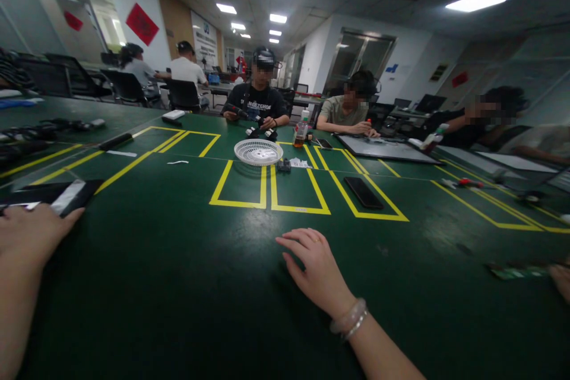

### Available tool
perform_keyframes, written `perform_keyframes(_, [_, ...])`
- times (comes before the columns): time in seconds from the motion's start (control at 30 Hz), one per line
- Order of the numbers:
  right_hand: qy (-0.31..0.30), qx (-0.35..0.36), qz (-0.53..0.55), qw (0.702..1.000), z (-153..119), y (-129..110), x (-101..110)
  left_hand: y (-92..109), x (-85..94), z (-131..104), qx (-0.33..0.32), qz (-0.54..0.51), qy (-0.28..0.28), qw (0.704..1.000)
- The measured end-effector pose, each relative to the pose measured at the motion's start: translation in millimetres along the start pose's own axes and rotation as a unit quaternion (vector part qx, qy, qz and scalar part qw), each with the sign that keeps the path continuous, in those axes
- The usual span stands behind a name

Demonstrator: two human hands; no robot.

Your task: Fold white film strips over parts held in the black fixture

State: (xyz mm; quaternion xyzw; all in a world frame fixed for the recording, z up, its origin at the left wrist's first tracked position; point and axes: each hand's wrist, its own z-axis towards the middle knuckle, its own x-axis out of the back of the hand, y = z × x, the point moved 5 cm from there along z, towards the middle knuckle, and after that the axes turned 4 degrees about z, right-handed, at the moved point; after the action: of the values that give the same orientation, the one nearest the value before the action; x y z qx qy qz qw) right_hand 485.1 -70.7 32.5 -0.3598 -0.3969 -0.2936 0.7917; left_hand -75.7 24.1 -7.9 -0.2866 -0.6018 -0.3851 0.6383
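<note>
At the left edge, my left hand (pixel 31 234) rests over a black flat item (pixel 91 190) with a white strip (pixel 68 196) across it. Its thumb points right along the item's near edge, and the fingers curl over it, partly hidden. What kind of item this is cannot be made out. My right hand (pixel 309 264), with bracelets at the wrist, hovers low over or rests on the green table (pixel 187 285). Its fingers are loosely bent and apart, with nothing in them. The nearest thing beyond it is a black phone (pixel 363 192) inside a yellow tape outline.
A white round basket (pixel 258 152), a drink bottle (pixel 300 130) and a small dark part (pixel 284 165) stand farther back. Black cables (pixel 48 129) lie left. Co-workers sit across and right; one person's hand (pixel 561 279) is near a green circuit board (pixel 519 272).
</note>
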Motion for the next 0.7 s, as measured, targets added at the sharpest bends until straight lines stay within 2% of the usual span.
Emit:
perform_keyframes(0.07, [-0.001,0.003,-0.004,1.0,0.1,-1.1,0.0,-1.1,-0.1,-3.6,0.082,0.019,-0.053,0.995])
perform_keyframes(0.1, [0.0,0.005,-0.004,1.0,0.3,-1.7,0.2,1.7,1.3,-6.0,0.09,0.024,-0.071,0.993])
perform_keyframes(0.17, [-0.002,0.004,-0.004,1.0,0.6,-2.3,0.5,14.9,8.3,-10.3,0.033,0.023,-0.069,0.997])
perform_keyframes(0.23, [-0.001,0.004,-0.003,1.0,0.9,-2.5,0.5,32.7,17.3,-15.8,-0.044,0.016,-0.043,0.998])
perform_keyframes(0.3, [-0.004,0.007,-0.004,1.0,1.1,-2.6,-0.4,57.3,24.2,-24.4,-0.138,0.002,-0.026,0.99])
perform_keyframes(0.37, [-0.006,0.014,-0.007,1.0,1.1,-3.0,-1.8,90.5,29.1,-39.6,-0.247,-0.023,-0.015,0.969])
perform_keyframes(0.4, [-0.007,0.018,-0.009,1.0,1.0,-3.5,-2.6,109.6,31.0,-50.9,-0.305,-0.038,-0.009,0.951])
perform_keyframes(0.5, [-0.016,0.031,-0.017,0.999,0.6,-6.6,-5.1,169.2,33.7,-101.4,-0.482,-0.089,-0.004,0.872])
perform_keyframes(0.53, [-0.023,0.034,-0.021,0.999,0.4,-8.3,-6.2,187.3,33.7,-123.5,-0.546,-0.11,-0.011,0.83])
perform_keyframes(0.57, [-0.032,0.036,-0.024,0.999,0.2,-9.9,-7.5,201.9,31.9,-143.8,-0.582,-0.116,-0.024,0.804])
perform_keyframes(0.63, [-0.054,0.035,-0.021,0.998,-0.5,-12.9,-10.5,223.6,29.6,-183.2,-0.649,-0.131,-0.045,0.748])
perform_keyframes(0.7, [-0.075,0.028,-0.004,0.997,-1.3,-14.2,-13.4,234.5,30.2,-212.0,-0.688,-0.146,-0.05,0.709])
